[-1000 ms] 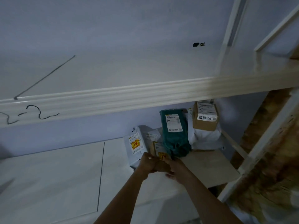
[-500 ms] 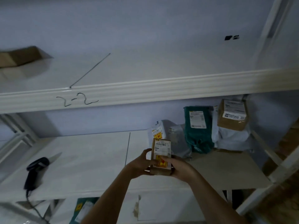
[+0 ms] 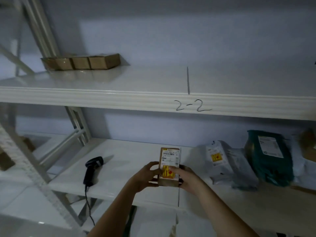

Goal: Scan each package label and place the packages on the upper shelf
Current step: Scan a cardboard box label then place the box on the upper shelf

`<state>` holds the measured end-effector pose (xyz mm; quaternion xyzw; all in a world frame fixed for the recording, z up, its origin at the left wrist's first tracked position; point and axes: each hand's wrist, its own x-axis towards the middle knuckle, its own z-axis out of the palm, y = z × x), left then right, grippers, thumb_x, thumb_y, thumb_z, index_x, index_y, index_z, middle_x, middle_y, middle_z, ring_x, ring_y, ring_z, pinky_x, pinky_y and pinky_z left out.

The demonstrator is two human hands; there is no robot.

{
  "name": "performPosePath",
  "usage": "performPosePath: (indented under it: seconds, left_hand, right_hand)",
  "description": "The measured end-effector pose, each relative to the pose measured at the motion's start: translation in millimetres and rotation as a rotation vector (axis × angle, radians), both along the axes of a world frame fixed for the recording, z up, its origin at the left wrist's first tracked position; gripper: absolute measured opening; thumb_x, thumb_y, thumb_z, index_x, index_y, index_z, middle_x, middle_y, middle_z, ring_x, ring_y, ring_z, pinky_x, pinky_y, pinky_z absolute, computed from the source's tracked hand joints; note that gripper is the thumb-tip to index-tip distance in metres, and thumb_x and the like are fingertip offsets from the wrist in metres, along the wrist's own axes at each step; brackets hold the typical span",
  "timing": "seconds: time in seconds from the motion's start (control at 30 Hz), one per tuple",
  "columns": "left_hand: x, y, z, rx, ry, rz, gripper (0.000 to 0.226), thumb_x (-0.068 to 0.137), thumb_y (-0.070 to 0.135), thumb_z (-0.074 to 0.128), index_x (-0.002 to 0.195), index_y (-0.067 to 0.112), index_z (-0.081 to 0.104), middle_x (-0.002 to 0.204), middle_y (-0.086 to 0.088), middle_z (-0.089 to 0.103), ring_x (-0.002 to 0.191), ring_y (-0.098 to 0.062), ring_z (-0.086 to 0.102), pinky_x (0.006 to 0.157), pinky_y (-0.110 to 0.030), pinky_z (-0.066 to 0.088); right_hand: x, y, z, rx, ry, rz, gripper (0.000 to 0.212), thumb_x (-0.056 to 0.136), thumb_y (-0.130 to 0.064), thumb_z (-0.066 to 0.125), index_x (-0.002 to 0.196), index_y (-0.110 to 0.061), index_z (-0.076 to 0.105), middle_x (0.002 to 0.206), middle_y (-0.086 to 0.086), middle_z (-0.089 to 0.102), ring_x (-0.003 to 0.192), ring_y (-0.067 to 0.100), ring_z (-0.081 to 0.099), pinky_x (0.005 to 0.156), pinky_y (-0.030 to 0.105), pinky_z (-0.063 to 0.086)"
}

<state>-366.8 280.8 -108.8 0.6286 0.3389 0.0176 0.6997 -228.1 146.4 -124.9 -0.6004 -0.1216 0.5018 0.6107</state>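
**Small box held in both hands over the lower shelf**

Taking the handwritten mark "2-2" (image 3: 193, 105) on the front edge of the upper shelf (image 3: 102, 98) as the landmark: far to its upper left, a row of brown cartons (image 3: 81, 61) sits on the upper shelf against the wall.

Below and left of the mark, a black scanner (image 3: 92, 169) lies on the lower shelf (image 3: 130, 151), its cable running down over the front edge.

Below the mark and slightly left, the box (image 3: 169, 166) is held upright, its label and a yellow sticker facing the camera. The left hand (image 3: 147, 176) grips its left side, fingers curled around the edge. The right hand (image 3: 189, 178) grips its right side, thumb lying across the yellow sticker. Both hands are closed on the box, above the lower shelf.

Below and right of the mark, a white mailer (image 3: 218, 159) with a yellow sticker leans on the lower shelf. Further right stands a teal package (image 3: 268, 156) with a white label. More parcels at the right edge are too blurred to tell.
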Motion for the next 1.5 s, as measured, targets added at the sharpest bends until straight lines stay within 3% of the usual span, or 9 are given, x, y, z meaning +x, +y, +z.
performPosePath:
  seconds: [0.27,0.47,0.67,0.77,0.93,1.03,1.3,1.37,1.5]
  left_hand:
    - [-103,95,-12,0.033,0.004,0.197,0.027,0.095,0.019,0.06,0.122,0.019,0.059,0.112,-0.011,0.069,0.101,-0.029,0.069,0.086,-0.039,0.058]
    - [-126,162,-28,0.009,0.033,0.443,0.022,0.102,0.018,0.048,0.118,0.011,0.062,0.112,-0.011,0.067,0.099,-0.028,0.067,0.082,-0.039,0.057]
    - [-136,227,-45,0.179,0.206,0.6,0.02,0.092,0.014,0.059,0.108,0.005,0.066,0.089,-0.013,0.063,0.079,-0.027,0.06,0.068,-0.033,0.049]
    - [-148,258,-52,0.372,0.41,0.599,0.037,0.086,0.019,0.068,0.119,0.004,0.062,0.115,-0.018,0.065,0.107,-0.035,0.061,0.09,-0.037,0.05]
    - [-143,297,-51,0.161,0.659,0.459,0.066,0.09,0.027,0.069,0.14,-0.002,0.036,0.14,-0.023,0.045,0.126,-0.037,0.051,0.105,-0.045,0.046]
    - [-132,309,-57,0.106,0.719,0.306,0.056,0.097,0.031,0.058,0.141,0.002,0.039,0.145,-0.019,0.043,0.132,-0.033,0.047,0.11,-0.041,0.04]
    - [-143,337,-84,-0.024,0.77,0.166,0.047,0.098,0.018,0.056,0.14,-0.002,0.045,0.142,-0.018,0.05,0.127,-0.033,0.054,0.106,-0.041,0.047]
    - [-148,342,-83,-0.088,0.679,0.153,0.045,0.096,0.014,0.059,0.136,-0.004,0.046,0.139,-0.021,0.052,0.123,-0.036,0.056,0.104,-0.045,0.048]
    - [-157,349,-76,-0.018,0.51,0.118,0.032,0.091,0.012,0.062,0.121,0.006,0.054,0.122,-0.017,0.061,0.112,-0.033,0.061,0.096,-0.045,0.053]
  right_hand:
    - [-86,117,1,-0.062,-0.146,0.021,0.061,0.081,-0.015,0.083,0.135,-0.011,0.056,0.117,0.011,0.073,0.102,0.029,0.073,0.094,0.051,0.057]
    - [-106,182,-9,-0.137,-0.185,0.062,0.05,0.08,-0.021,0.083,0.125,-0.013,0.062,0.111,0.008,0.076,0.096,0.024,0.075,0.09,0.045,0.06]
    - [-95,252,-30,-0.184,-0.216,0.154,0.038,0.08,-0.019,0.083,0.115,-0.013,0.069,0.097,0.005,0.079,0.082,0.02,0.077,0.065,0.03,0.059]
    - [-79,285,-36,-0.209,-0.224,0.204,0.037,0.08,-0.018,0.083,0.115,-0.01,0.071,0.096,0.007,0.079,0.086,0.023,0.077,0.079,0.038,0.062]
    - [-67,326,-41,-0.199,-0.177,0.241,0.036,0.084,-0.016,0.079,0.118,-0.008,0.07,0.099,0.01,0.079,0.088,0.023,0.077,0.077,0.037,0.062]
    - [-70,341,-47,-0.198,-0.156,0.246,0.039,0.086,-0.012,0.076,0.124,-0.004,0.068,0.107,0.015,0.076,0.098,0.028,0.075,0.093,0.046,0.058]
    - [-86,353,-52,-0.248,-0.102,0.23,0.048,0.089,-0.013,0.073,0.134,-0.004,0.059,0.121,0.017,0.071,0.108,0.032,0.07,0.102,0.049,0.052]
    - [-91,350,-51,-0.266,-0.11,0.185,0.047,0.09,-0.014,0.073,0.134,-0.004,0.059,0.119,0.015,0.072,0.105,0.03,0.071,0.096,0.046,0.056]
    - [-105,340,-42,-0.262,-0.106,0.083,0.039,0.092,-0.011,0.069,0.129,-0.001,0.063,0.102,0.012,0.076,0.083,0.021,0.074,0.061,0.027,0.058]
